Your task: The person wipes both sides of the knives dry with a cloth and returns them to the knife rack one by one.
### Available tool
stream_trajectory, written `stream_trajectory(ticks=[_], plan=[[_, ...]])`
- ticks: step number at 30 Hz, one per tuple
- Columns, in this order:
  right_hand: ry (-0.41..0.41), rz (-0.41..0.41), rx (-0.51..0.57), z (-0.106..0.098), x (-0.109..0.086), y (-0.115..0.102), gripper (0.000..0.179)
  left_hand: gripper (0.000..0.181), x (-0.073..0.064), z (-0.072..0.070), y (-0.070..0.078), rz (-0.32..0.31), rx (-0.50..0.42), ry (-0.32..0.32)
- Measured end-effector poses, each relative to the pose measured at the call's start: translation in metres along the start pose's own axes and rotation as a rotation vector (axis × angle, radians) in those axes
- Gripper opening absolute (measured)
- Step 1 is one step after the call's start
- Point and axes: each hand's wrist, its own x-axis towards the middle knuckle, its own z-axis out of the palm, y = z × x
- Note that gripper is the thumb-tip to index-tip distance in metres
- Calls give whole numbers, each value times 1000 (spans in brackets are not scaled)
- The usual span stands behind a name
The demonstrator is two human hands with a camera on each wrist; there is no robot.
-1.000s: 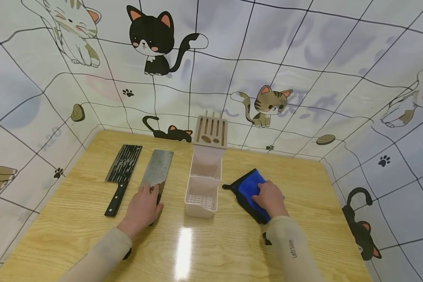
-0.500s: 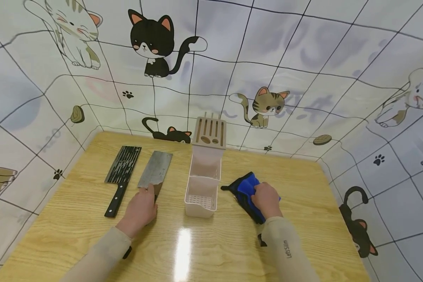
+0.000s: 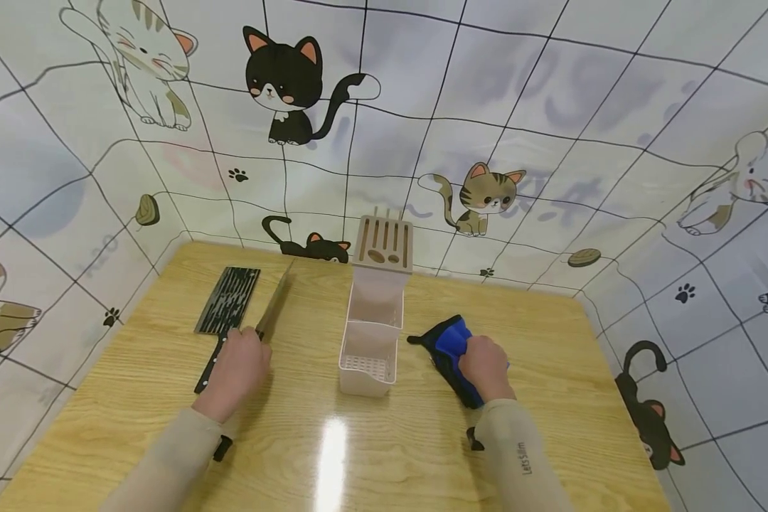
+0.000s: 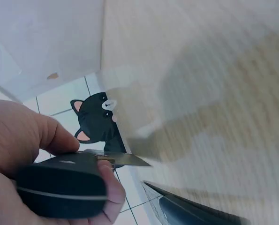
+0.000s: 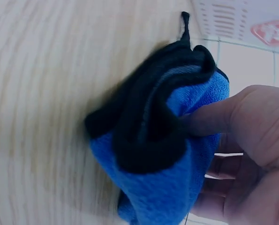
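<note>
My left hand (image 3: 235, 370) grips a cleaver (image 3: 274, 302) by its black handle (image 4: 62, 190). Its blade is turned nearly edge-on in the head view, pointing toward the back of the table. A second cleaver (image 3: 229, 299), its blade patterned black and silver, lies flat just left, its riveted handle partly behind my left hand. On the right side, my right hand (image 3: 486, 368) grips a blue cloth (image 3: 451, 338) with black edging and a small hanging loop. In the right wrist view the cloth (image 5: 162, 187) is bunched, my thumb on top and fingers beneath.
Between my hands stands a pale pink plastic knife and utensil holder (image 3: 365, 386) with open compartments and a brown slotted top (image 3: 384, 245) at the back. The wooden table (image 3: 409, 455) meets cat-printed walls (image 3: 384, 107) behind and at both sides.
The cleaver in my left hand went from lying flat to turned on edge, and that hand shifted left toward the other cleaver. My right fingers closed round the cloth, bunching it.
</note>
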Motion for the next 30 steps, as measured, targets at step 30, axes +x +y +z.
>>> stream_trajectory(ticks=[30], plan=[[503, -153, 722, -79, -29, -66, 34, 22, 31, -61, 45, -172, -675, 125]])
